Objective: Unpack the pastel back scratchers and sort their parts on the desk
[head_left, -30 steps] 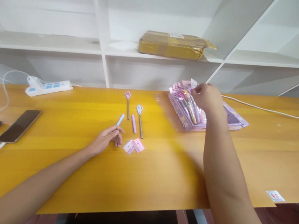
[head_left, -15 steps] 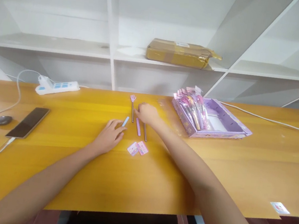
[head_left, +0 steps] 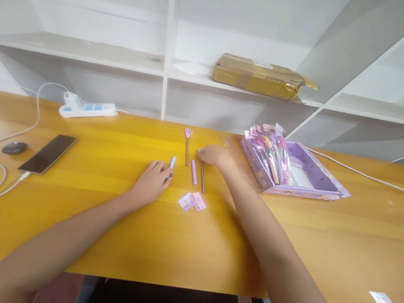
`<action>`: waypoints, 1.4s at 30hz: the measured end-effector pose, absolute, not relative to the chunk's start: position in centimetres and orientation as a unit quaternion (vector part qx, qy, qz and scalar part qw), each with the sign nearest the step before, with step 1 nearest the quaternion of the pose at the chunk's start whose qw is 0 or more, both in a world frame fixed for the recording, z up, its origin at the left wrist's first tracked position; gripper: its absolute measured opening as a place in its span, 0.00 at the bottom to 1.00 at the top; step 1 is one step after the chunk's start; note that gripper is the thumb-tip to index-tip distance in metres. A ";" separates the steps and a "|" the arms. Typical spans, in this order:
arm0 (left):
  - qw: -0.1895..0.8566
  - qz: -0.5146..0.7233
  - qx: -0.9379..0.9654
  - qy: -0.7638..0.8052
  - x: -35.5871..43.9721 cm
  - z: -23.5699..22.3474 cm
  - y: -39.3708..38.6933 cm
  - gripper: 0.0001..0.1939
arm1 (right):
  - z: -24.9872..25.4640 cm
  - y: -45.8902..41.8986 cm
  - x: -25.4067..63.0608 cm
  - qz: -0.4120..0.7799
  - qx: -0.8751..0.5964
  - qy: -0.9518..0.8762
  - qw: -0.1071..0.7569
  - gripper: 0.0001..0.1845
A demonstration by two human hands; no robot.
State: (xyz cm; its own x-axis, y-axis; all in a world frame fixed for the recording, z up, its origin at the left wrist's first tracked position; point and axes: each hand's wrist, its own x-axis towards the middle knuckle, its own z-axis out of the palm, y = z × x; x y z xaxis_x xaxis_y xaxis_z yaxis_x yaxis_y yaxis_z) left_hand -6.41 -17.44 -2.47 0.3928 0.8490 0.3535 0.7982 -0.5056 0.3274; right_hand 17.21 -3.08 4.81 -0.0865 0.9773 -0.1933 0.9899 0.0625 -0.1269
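My left hand point(head_left: 152, 181) rests on the table, its fingers closed round a light blue handle point(head_left: 173, 162) whose upper end sticks out. My right hand point(head_left: 216, 155) is closed at the far end of a second back scratcher; its metal rod point(head_left: 203, 178) points toward me, and the hand mostly hides its head. Between the hands lie a purple handle point(head_left: 194, 172) and, farther back, a back scratcher point(head_left: 187, 145) with a lilac claw head and metal rod. Two small printed cards point(head_left: 198, 201) lie overlapping or touching nearer to me.
A purple display box point(head_left: 329, 193) with several wrapped back scratchers point(head_left: 270, 155) stands at right. On the left are a phone point(head_left: 47, 153), a black mouse point(head_left: 14, 148), white cables and a power strip point(head_left: 92, 110). A taped carton point(head_left: 257, 77) sits on the shelf behind.
My right hand has moved slightly right, away from the purple handle, to the rod's far end. My left fingers have closed farther over the blue handle. The camera view has shifted and tilted.
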 end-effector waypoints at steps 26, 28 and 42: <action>0.192 0.119 0.883 0.411 -6.5 -0.2 -19.3 0.19 | -1.0 -15.4 27.6 -0.628 0.347 0.333 -0.612 0.18; 0.209 0.118 0.877 0.417 -6.3 -0.5 -19.3 0.21 | -0.9 -15.3 27.5 -0.630 0.341 0.315 -0.623 0.17; 0.217 0.137 0.858 0.444 -6.3 0.0 -19.2 0.21 | -0.7 -15.8 26.9 -0.588 0.361 0.312 -0.653 0.19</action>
